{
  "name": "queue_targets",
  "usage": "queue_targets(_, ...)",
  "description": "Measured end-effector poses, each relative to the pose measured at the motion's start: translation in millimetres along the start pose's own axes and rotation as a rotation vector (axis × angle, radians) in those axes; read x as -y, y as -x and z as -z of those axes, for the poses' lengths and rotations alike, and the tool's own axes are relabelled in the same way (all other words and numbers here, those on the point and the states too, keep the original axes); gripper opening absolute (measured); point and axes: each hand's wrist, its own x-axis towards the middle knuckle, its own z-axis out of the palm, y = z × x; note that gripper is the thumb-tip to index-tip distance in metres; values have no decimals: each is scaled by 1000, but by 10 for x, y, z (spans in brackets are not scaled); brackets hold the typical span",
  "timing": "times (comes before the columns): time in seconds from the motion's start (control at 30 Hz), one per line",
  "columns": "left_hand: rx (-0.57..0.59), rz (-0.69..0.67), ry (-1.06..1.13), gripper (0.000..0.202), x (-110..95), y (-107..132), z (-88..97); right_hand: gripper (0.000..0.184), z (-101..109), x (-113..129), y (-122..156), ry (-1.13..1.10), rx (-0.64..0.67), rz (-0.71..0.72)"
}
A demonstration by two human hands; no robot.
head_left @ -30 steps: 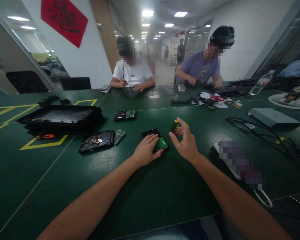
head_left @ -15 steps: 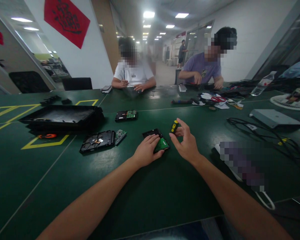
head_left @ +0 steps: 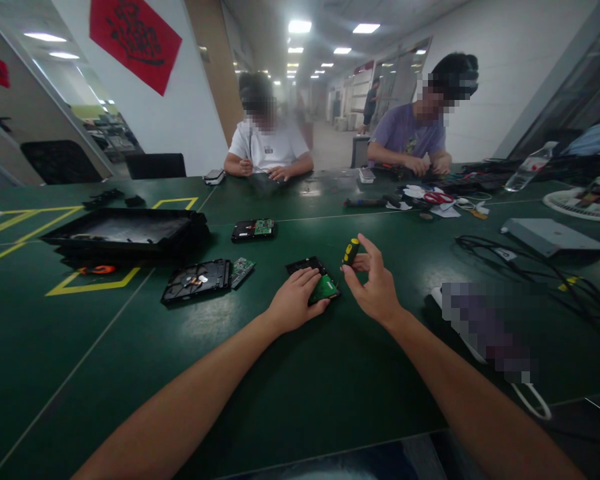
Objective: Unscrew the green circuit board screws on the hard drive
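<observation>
1. Two hands are in my view over the green table (head_left: 300, 387). My left hand (head_left: 295, 305) lies on the small drive (head_left: 314, 279), fingers curled over its top and thumb at the near edge, holding it down near the middle of the table just ahead of me.
2. My right hand (head_left: 376, 288) pinches the yellow-and-black screwdriver (head_left: 351, 251) between thumb and forefinger, with the other fingers loosely spread. The handle stands tilted just beside the drive's right corner. I cannot tell whether the tip sits in a screw, because the shaft is too thin and dark to make out.
3. The small drive's green circuit board faces up and lies on the body, so I judge that this unit is at an early stage, with its board not yet off.
4. To my left, well apart, a larger drive (head_left: 196, 280) lies open with its platter bare and a loose green board (head_left: 241, 269) touching its right end. That one looks finished, or nearly so.
5. Farther back, a third drive (head_left: 253, 230) rests with its board in place and looks untouched.
6. A black tray (head_left: 125, 233) sits at far left. Two co-workers, one in a white shirt (head_left: 269, 148) and one in a purple shirt (head_left: 407, 133), have their hands busy at the far edge.
</observation>
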Motion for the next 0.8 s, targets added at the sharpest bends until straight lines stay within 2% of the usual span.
queue_targets(0.8,15,8,6,64,-6,-1,6,68,24,19,-14,39,-8,4)
